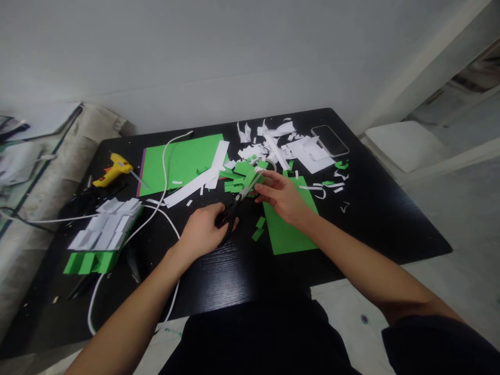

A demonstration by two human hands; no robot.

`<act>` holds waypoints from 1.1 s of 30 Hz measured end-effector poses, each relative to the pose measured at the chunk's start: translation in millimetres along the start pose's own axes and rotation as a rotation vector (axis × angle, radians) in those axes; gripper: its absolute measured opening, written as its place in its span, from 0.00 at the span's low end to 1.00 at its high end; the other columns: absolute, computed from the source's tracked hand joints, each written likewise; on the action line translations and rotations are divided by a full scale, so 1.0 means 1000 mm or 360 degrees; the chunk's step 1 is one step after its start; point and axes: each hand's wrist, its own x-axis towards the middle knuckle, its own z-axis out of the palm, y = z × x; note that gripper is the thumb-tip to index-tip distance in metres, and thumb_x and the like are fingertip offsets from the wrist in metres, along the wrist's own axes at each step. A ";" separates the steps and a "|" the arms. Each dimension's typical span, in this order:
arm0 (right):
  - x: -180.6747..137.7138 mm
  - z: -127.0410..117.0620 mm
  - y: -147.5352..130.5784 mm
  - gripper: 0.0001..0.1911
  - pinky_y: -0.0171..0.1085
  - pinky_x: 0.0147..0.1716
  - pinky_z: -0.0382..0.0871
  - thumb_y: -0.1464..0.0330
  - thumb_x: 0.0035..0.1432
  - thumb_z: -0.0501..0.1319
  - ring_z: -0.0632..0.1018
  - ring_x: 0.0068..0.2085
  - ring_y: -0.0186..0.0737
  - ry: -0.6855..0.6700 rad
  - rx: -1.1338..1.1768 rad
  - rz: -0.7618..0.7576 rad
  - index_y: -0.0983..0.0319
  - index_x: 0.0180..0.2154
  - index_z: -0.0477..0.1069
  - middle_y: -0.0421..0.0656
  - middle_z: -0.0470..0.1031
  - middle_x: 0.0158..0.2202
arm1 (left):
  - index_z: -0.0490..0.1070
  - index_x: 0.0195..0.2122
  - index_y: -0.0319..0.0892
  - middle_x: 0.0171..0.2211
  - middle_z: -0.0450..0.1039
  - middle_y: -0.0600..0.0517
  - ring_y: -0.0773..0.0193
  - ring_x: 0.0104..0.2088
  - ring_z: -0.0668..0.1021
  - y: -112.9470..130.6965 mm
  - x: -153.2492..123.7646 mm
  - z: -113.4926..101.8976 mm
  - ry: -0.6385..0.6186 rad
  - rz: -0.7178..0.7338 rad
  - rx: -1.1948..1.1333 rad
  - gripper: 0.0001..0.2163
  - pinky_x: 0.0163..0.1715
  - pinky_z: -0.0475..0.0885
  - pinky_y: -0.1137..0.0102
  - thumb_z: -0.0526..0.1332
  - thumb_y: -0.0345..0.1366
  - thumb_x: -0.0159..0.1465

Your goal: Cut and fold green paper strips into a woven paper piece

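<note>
My left hand [207,229] is closed round the dark handles of a pair of scissors [245,192]. The blades point up and to the right, towards my right hand [279,194]. Its thumb and fingers are pinched together beside the blade tips; what they hold is too small to make out against the green paper behind. Around the blades lie cut green paper pieces [232,186], next to a roll of tape [269,163]. Below my right wrist is a green paper sheet [287,229], with two small green pieces [258,229] left of it.
White paper scraps [273,143] and a phone [330,140] lie at the back right. Left are green sheets [187,156], a white strip [191,190], a yellow glue gun [113,170] and a block of folded white and green paper [103,232]. A white cable [164,172] loops across the black table [375,208].
</note>
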 end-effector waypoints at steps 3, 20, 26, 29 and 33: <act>0.001 0.000 0.001 0.24 0.42 0.38 0.83 0.61 0.48 0.81 0.83 0.40 0.42 -0.0004 0.0030 0.0009 0.55 0.46 0.78 0.40 0.82 0.40 | 0.61 0.26 0.45 0.25 0.69 0.53 0.62 0.25 0.70 0.000 0.000 -0.001 0.0005 -0.0003 -0.0006 0.16 0.27 0.59 0.68 0.61 0.47 0.66; 0.001 -0.001 0.000 0.18 0.42 0.41 0.84 0.60 0.48 0.81 0.83 0.38 0.40 -0.0028 0.0096 0.0070 0.56 0.38 0.79 0.39 0.82 0.36 | 0.63 0.26 0.45 0.25 0.69 0.53 0.62 0.26 0.70 0.000 0.000 -0.001 -0.0023 0.0029 -0.0075 0.15 0.28 0.58 0.67 0.62 0.46 0.65; 0.000 -0.001 -0.001 0.16 0.42 0.42 0.84 0.61 0.51 0.80 0.83 0.39 0.40 -0.0055 0.0085 0.0090 0.56 0.39 0.81 0.41 0.82 0.39 | 0.63 0.26 0.45 0.25 0.69 0.53 0.62 0.26 0.70 0.000 0.000 -0.001 -0.0010 0.0043 -0.0065 0.14 0.28 0.58 0.67 0.63 0.45 0.64; 0.000 0.000 -0.002 0.16 0.41 0.41 0.84 0.61 0.50 0.80 0.83 0.38 0.39 -0.0061 0.0093 0.0089 0.56 0.39 0.81 0.41 0.82 0.39 | 0.63 0.27 0.45 0.26 0.69 0.53 0.62 0.27 0.70 0.000 0.000 0.000 -0.0021 0.0028 -0.0062 0.14 0.28 0.59 0.67 0.63 0.46 0.65; 0.000 0.001 -0.002 0.16 0.39 0.39 0.84 0.60 0.49 0.81 0.83 0.37 0.38 -0.0062 0.0110 0.0078 0.57 0.38 0.81 0.40 0.83 0.38 | 0.63 0.27 0.45 0.26 0.70 0.53 0.62 0.27 0.71 0.000 0.000 0.000 -0.0033 0.0020 -0.0057 0.14 0.28 0.59 0.67 0.62 0.45 0.65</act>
